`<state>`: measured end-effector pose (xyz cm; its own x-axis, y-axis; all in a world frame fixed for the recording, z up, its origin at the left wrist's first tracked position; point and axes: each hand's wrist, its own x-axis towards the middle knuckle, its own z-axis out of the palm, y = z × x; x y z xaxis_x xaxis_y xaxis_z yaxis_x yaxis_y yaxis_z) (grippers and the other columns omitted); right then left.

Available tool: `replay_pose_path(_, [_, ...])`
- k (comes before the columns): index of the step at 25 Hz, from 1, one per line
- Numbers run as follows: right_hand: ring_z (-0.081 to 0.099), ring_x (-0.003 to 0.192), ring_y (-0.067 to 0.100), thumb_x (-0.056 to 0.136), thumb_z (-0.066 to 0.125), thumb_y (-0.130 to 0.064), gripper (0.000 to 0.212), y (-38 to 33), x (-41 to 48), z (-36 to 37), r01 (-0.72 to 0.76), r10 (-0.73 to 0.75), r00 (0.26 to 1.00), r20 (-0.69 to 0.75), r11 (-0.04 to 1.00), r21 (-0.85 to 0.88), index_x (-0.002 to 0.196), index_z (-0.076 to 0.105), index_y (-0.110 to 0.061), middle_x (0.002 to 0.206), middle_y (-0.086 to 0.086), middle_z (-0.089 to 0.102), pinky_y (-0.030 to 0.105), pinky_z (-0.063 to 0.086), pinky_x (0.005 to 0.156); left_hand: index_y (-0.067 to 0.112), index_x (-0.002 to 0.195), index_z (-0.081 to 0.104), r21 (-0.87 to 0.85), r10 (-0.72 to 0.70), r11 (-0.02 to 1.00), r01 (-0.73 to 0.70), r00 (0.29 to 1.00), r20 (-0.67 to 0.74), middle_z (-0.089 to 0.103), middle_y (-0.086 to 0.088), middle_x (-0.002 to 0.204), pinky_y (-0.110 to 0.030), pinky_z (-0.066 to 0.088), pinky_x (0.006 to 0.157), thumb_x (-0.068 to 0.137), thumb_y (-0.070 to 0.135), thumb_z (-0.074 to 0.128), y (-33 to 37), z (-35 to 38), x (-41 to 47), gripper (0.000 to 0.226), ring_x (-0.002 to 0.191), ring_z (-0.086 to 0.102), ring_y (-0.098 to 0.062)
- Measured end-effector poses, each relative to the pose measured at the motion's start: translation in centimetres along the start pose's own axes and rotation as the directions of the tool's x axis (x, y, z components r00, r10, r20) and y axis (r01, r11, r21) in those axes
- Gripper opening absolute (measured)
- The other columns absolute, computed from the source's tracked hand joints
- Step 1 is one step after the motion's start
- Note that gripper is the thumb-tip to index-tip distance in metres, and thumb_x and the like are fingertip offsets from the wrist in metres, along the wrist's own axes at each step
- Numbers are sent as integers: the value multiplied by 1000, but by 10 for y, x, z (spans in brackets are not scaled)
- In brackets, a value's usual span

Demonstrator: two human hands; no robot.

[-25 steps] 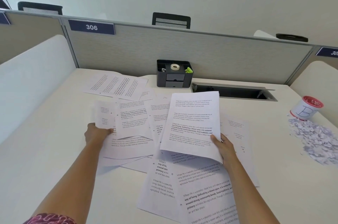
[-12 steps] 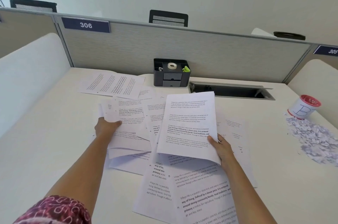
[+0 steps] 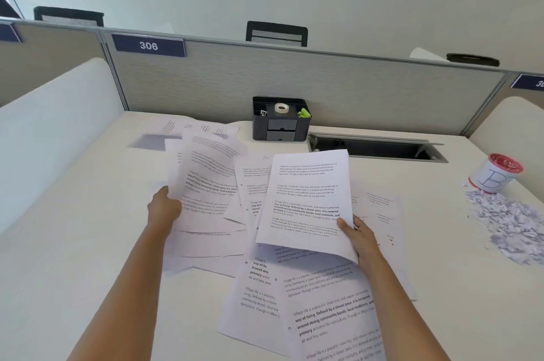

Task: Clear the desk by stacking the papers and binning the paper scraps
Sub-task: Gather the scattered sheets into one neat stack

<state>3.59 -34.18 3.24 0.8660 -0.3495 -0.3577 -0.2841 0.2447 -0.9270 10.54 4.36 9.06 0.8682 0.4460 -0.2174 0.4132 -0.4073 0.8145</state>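
Observation:
Printed white papers (image 3: 321, 310) lie scattered and overlapping across the middle of the white desk (image 3: 67, 257). My right hand (image 3: 357, 238) grips a thin stack of sheets (image 3: 307, 198) by its lower right corner, raised and tilted above the others. My left hand (image 3: 163, 207) holds the left edge of a few sheets (image 3: 206, 184) that are lifted and blurred. A heap of paper scraps (image 3: 509, 222) lies at the desk's right edge, beside a small white cup (image 3: 494, 173) marked B with a red rim.
A black desk organizer (image 3: 279, 122) with a tape roll stands at the back against the grey partition (image 3: 353, 89). To its right is an open cable slot (image 3: 374, 147) in the desk. More sheets (image 3: 188, 129) lie at the back left.
My left hand has lifted several sheets off the desk and swung them up toward the right. The right hand keeps its stack held up almost unmoved.

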Motion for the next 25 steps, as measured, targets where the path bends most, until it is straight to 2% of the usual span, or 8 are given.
replay_pose_path(4, [66,88,21,87,66,-11,28,1,0,0,12,-11,1000,15,1000,-28,113,59,-17,102,6,68,30,59,70,6,118,56,-18,18,1000,-17,996,90,59,-23,116,-42,47,86,81,-9,35,-1,-23,0,45,99,53,-37])
replay_pose_path(7, [65,97,27,86,67,-14,37,2,3,-1,26,-24,1000,19,995,-94,122,59,-11,112,9,67,41,54,87,10,115,57,-61,71,996,-62,986,152,61,-24,112,-53,49,89,78,-14,35,8,-43,-5,49,99,58,-39])
replay_pose_path(9, [64,100,27,87,67,-15,41,2,6,0,27,-23,999,24,986,-165,126,57,-9,114,8,66,43,51,93,10,118,57,-67,124,991,-114,980,157,61,-22,105,-46,50,81,80,-16,38,23,-56,-14,50,91,59,-35])
replay_pose_path(12, [62,95,26,89,64,-13,39,0,6,1,26,-21,999,28,975,-220,127,56,-9,107,7,64,35,51,84,14,123,55,-65,224,974,-219,971,86,61,-20,104,-38,48,76,82,-12,41,51,-77,-25,51,87,58,-32])
replay_pose_path(15, [61,94,25,90,62,-12,37,-1,5,2,36,-28,999,34,973,-228,127,56,-10,108,7,64,30,50,76,15,124,54,-232,297,927,-296,954,-32,58,-16,101,-31,45,69,84,-13,39,76,-91,-37,51,77,55,-27])
replay_pose_path(17, [62,96,25,91,61,-12,36,-1,5,3,33,-24,999,39,972,-231,127,56,-11,111,7,64,32,49,82,15,123,53,-389,313,865,-316,947,-71,58,-14,104,-30,46,70,84,-16,39,91,-91,-41,52,79,56,-25])
replay_pose_path(22, [62,105,27,91,61,-14,37,-3,3,7,19,-9,999,51,982,-187,128,55,-12,117,6,65,45,48,97,3,129,47,-632,256,770,-92,951,173,56,-14,116,-28,55,68,89,-18,38,111,-49,-43,46,72,62,-12])
replay_pose_path(25, [63,106,28,91,61,-14,40,-3,2,12,4,6,997,77,993,-117,131,54,-11,122,9,64,48,49,97,1,133,44,-614,209,785,80,899,385,54,-16,124,-39,47,86,90,-17,37,105,-9,-44,46,82,61,-23])
